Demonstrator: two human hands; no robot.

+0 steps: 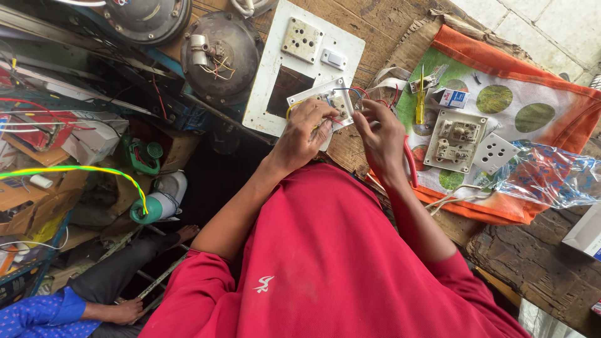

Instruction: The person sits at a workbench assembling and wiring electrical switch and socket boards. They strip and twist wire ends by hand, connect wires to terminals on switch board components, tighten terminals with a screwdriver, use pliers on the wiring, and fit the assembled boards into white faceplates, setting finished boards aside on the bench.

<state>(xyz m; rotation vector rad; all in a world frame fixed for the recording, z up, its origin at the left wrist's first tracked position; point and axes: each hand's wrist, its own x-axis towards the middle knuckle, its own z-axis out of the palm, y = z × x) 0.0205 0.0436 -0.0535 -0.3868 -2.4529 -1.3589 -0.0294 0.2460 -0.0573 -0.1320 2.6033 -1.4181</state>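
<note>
My left hand (305,133) grips a small white switch plate (325,100), held with its wired back facing up over the wooden table. My right hand (379,131) pinches thin red and blue wires (363,94) at the plate's right edge. A yellow wire curls out on the plate's left side. Both hands work close together, just in front of a larger white switchboard panel (269,81) that carries a socket and a rocker switch. A red-handled tool (411,166) lies under my right wrist.
On the right, an orange-edged cloth bag (538,94) holds a beige socket plate (456,141), a white socket (494,152), a yellow screwdriver (421,103) and a small box. Fan motors (220,55) lie at the back. Another person sits low at left (94,300) among cluttered boxes.
</note>
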